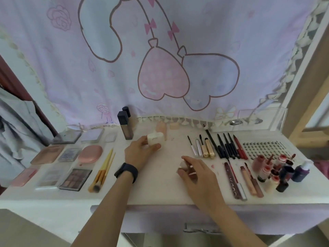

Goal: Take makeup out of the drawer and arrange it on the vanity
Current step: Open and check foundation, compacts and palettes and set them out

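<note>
gripping a cream case in the left hand on the vanity.

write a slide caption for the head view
Arranging makeup: left hand grips a white case, right hand holds a small item, on a vanity lined with palettes, brushes and pencils

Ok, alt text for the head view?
Left hand holds a small white case and right hand grips a small item over a white vanity, palettes and brushes laid out left, pencils and lip products right.
</note>
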